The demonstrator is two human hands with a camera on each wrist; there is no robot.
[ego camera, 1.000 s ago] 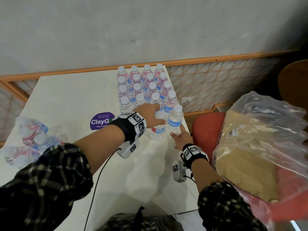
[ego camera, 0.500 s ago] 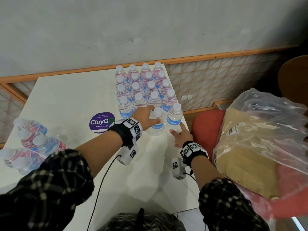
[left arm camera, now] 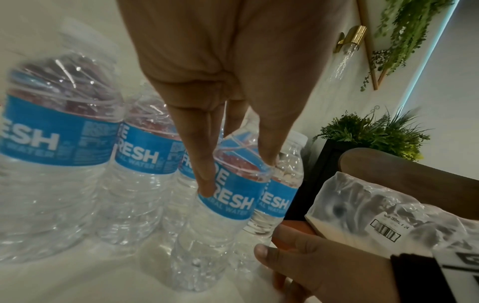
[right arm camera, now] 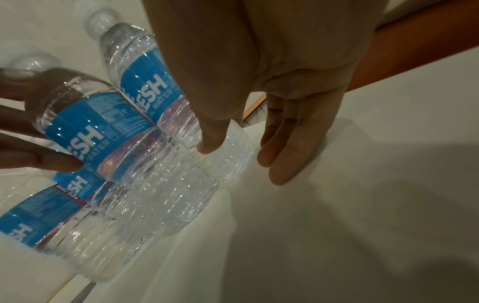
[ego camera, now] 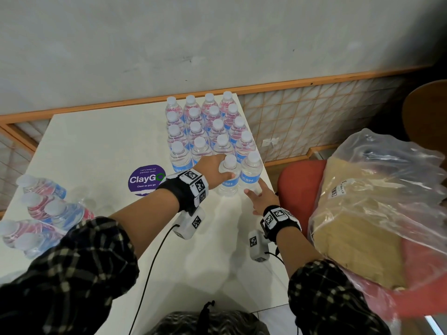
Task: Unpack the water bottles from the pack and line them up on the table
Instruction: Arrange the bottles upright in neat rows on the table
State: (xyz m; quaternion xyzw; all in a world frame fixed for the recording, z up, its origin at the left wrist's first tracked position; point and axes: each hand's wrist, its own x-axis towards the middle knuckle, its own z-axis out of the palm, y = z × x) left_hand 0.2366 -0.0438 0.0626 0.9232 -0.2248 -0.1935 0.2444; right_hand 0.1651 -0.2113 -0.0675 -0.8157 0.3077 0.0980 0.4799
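Several water bottles [ego camera: 208, 126] with blue labels stand in rows at the table's far right. My left hand [ego camera: 225, 170] grips one more bottle [ego camera: 228, 180] by its shoulder at the front of the rows. In the left wrist view the fingers [left arm camera: 204, 180] wrap this bottle [left arm camera: 228, 203], whose base is down at the table top. My right hand [ego camera: 254, 192] lies open beside the rightmost front bottle [ego camera: 251, 172]. Its thumb [right arm camera: 210, 145] touches that bottle's base [right arm camera: 228, 155]. The torn pack [ego camera: 41, 213] with several bottles lying in it sits at the near left.
The white table [ego camera: 96, 146] carries a purple round sticker [ego camera: 146, 180] left of the rows. Its right edge runs close by the rightmost bottles. A red chair [ego camera: 297, 189] holds a clear bag of tan goods [ego camera: 367, 213] at the right. The wall stands behind.
My left hand has brought its bottle a little farther in, next to the rightmost front bottle. My right hand has stayed by that bottle's base.
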